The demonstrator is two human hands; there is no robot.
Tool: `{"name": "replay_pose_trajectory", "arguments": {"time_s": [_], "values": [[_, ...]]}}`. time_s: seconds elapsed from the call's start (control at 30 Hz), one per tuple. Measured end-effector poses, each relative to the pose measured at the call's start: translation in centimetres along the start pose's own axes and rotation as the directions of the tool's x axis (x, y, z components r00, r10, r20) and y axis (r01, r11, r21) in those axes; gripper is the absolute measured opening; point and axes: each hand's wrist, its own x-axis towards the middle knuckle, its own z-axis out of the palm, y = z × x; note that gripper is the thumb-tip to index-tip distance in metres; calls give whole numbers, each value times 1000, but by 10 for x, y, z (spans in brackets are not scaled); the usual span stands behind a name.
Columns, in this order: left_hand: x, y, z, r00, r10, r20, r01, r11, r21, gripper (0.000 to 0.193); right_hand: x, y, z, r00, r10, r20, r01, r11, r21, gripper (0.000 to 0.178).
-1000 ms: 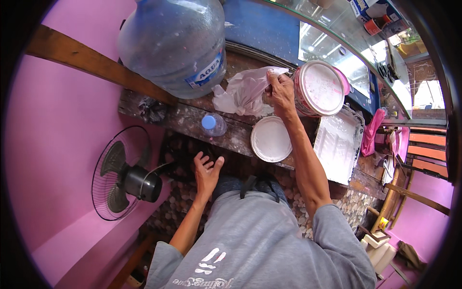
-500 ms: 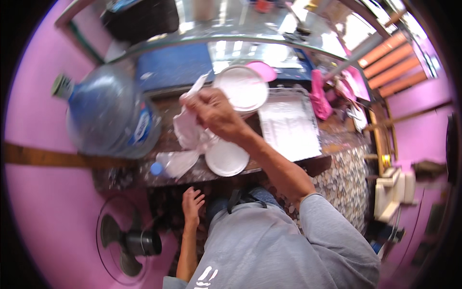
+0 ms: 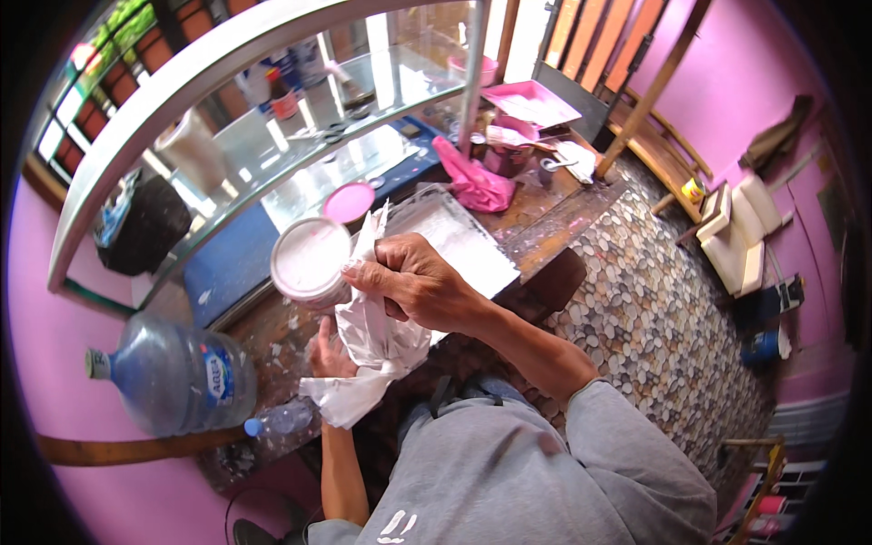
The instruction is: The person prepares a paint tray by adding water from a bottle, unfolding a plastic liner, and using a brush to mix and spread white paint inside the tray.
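Note:
My right hand (image 3: 409,282) is closed, pinching the top of a crumpled white plastic bag (image 3: 377,341) that hangs over the table's front edge. Lower left of it, my left hand (image 3: 329,350) is partly covered by the bag; the fingers that show are stretched out, pointing toward a round tub (image 3: 311,259) of whitish paint. Whether it touches the bag is hard to see. Behind the tub lies a round pink lid (image 3: 349,203). To the right of my right hand is a paint tray (image 3: 454,238) coated in pale paint.
A large blue water jug (image 3: 177,372) and a small clear bottle (image 3: 282,419) with a blue cap are at the left. A glass display case (image 3: 300,136) rises behind. Further right are a pink plastic bag (image 3: 472,177) and a pink tray (image 3: 534,102). Pebble-patterned flooring (image 3: 636,300) lies at right.
The view has swung to the right. My left hand has come up from below the table edge to beside the tub. My right hand has drawn the white plastic bag nearer to me.

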Motion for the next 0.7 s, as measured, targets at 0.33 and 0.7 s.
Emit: {"name": "replay_pose_trajectory", "arguments": {"time_s": [0.33, 0.7], "values": [[88, -174, 205, 856, -347, 383, 276, 934, 228, 84, -119, -34, -180, 953, -103, -284, 92, 994, -52, 40], [171, -406, 337, 503, -616, 606, 600, 754, 268, 78, -258, -66, -362, 657, -195, -728, 41, 974, -225, 35]]}}
